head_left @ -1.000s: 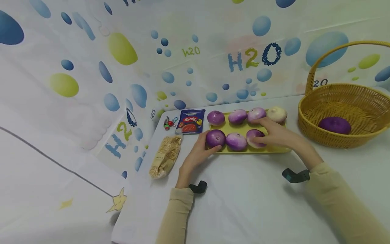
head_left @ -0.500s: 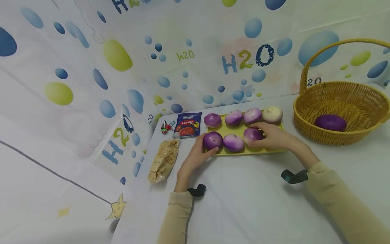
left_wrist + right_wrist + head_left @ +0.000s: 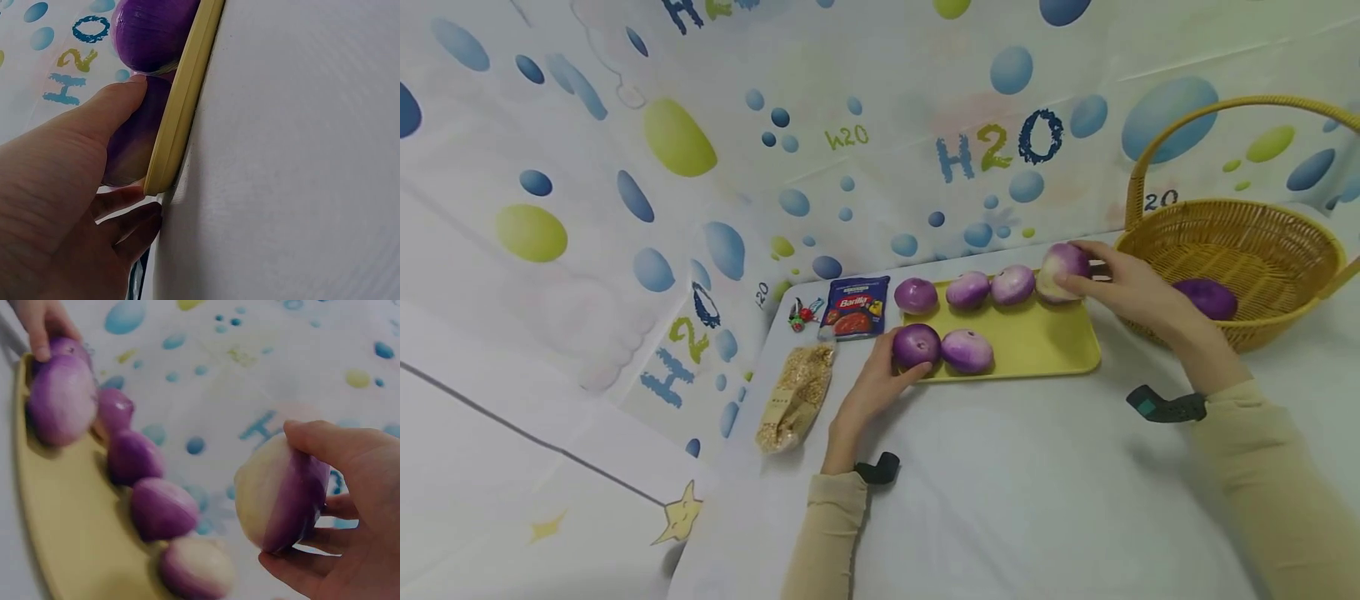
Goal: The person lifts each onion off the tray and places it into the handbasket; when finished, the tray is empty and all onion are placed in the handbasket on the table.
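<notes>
My right hand [image 3: 1138, 287] holds a half-purple, half-white onion [image 3: 284, 494] up over the back right corner of the yellow tray [image 3: 1037, 346], thumb on one side and fingers on the other. In the head view it overlaps the pale onion standing behind it; the right wrist view shows that pale onion [image 3: 199, 569] on the tray, apart from the held one. My left hand [image 3: 872, 383] grips a purple onion [image 3: 916, 345] at the tray's front left corner, fingers curled at the tray's end. Beside it lies a paler purple onion [image 3: 967, 351]. Several onions line the tray's back.
Right of the tray stands a wicker basket [image 3: 1247, 329] with a tall handle and a purple onion [image 3: 1208, 298] inside. On the left lie a blue Barilla pouch [image 3: 855, 308], a bag of beige grains or beans [image 3: 797, 396] and small colourful trinkets [image 3: 805, 314]. A patterned sheet hangs behind.
My right hand has lifted an onion from the tray's front row and moved it right and back, towards the basket. The left hand keeps its grip at the tray's left end.
</notes>
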{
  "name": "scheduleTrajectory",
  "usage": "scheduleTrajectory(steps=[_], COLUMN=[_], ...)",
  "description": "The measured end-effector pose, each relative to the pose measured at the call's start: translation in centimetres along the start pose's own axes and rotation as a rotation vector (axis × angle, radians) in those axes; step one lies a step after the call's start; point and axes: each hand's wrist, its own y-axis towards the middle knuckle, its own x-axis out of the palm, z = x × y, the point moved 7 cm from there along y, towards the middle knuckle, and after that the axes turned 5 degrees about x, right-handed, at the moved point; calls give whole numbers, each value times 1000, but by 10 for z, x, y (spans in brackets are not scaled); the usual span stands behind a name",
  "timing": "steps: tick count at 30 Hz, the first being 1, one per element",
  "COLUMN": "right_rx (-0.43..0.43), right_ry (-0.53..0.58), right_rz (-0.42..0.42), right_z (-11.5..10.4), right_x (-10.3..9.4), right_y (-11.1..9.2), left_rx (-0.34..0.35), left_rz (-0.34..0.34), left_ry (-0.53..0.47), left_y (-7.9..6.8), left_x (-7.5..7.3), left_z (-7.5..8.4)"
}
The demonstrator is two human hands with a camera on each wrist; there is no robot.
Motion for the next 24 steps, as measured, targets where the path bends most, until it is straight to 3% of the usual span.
scheduleTrajectory(steps=[5, 11, 14, 24], right_rx=[76, 145, 161, 153], right_ry=[21, 23, -11, -54], right_rz=[139, 281, 319, 324], right_z=[21, 44, 49, 52], right_x=[-43, -76, -83, -85], right_y=[-8, -18, -21, -26], left_rx=[0, -14, -8, 5], left_rz=[4, 3, 5, 3], left_ry=[6, 3, 0, -6], left_y=[0, 0, 0, -2], left_x=[-2, -3, -3, -2], left_z=[0, -1, 0, 4])
